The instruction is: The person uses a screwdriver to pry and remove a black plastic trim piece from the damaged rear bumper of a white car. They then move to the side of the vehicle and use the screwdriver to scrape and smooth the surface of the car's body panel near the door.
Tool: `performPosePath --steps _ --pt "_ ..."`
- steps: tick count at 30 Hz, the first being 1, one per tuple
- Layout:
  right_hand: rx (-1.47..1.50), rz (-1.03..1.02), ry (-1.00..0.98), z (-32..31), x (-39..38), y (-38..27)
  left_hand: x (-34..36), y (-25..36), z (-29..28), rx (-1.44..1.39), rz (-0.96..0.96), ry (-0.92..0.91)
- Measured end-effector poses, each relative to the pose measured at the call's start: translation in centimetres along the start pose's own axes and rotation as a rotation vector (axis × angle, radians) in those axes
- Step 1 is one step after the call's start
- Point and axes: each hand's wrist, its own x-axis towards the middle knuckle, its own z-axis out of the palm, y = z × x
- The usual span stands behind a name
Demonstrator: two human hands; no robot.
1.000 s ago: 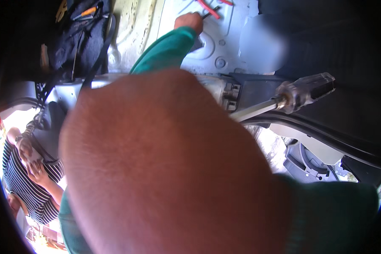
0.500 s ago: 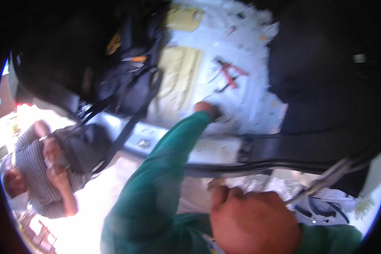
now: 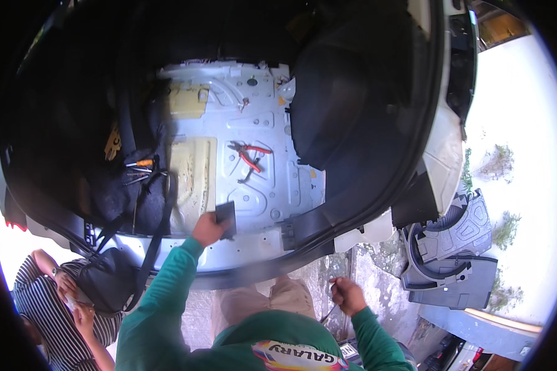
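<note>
At the near edge of the car boot, my left hand (image 3: 208, 230) is closed on a flat black rectangular piece (image 3: 227, 219), held over the bare metal floor (image 3: 195, 129). Farther in lie red-handled pliers (image 3: 252, 156), with a small dark tool (image 3: 249, 172) touching or very near one handle. My right hand (image 3: 348, 297) is closed outside the boot, to the right of my body. A thin dark rod-like thing (image 3: 329, 311) sticks out below it; its kind cannot be made out.
At the left of the boot rests a dark bag (image 3: 150, 204) with tools on top, one orange-handled. Black trim (image 3: 353, 105) lines the right side. Removed grey plastic panels (image 3: 455, 272) lie at the right. A person in a striped top (image 3: 62, 303) is at the lower left, hands together.
My right hand has moved lower and away to the right. My left hand remains at the boot's near edge, its black piece now plainly visible. The view has shifted.
</note>
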Motion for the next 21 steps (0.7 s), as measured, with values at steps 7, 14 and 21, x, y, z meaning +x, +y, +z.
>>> performPosePath --steps 7,14,21 --pt "-0.203 -0.019 -0.279 2.4 1.0 6.2 -6.4 3.3 3.6 0.183 0.058 -0.213" --pt "-0.253 -0.252 -0.368 9.6 -2.7 -3.4 -12.4 14.9 10.3 -0.150 0.317 -0.681" --pt "-0.197 -0.384 -0.336 7.8 -3.5 -6.5 -10.9 14.0 10.3 -0.423 -0.082 -0.653"
